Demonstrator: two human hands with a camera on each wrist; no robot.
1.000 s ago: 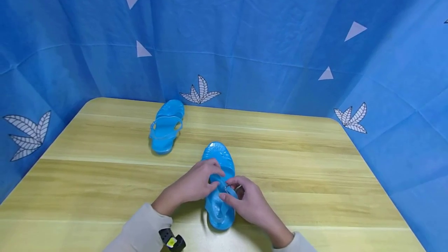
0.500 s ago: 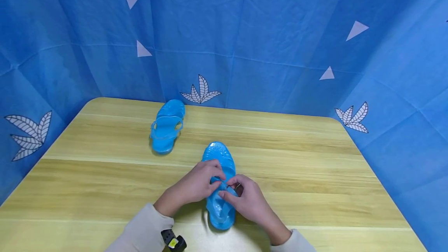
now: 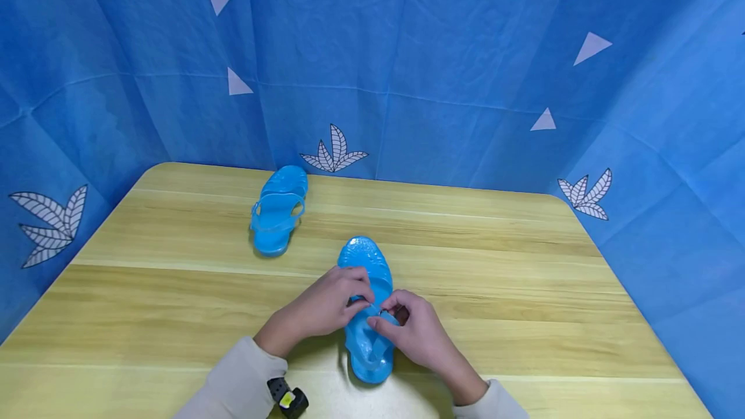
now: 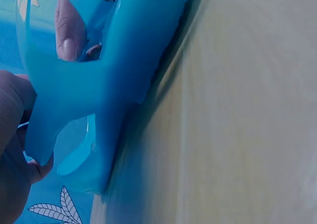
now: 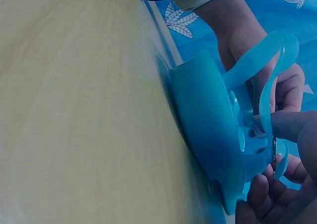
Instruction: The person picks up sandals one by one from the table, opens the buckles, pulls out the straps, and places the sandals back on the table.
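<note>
Head view shows a blue jelly sandal lying on the wooden desk near its front edge, toe pointing away from the person. The left hand and the right hand meet over its middle, fingers curled and pinching the thin ankle strap where a small metal buckle glints. A second blue sandal lies well apart toward the far left of the desk, against the blue patterned cloth backdrop.
</note>
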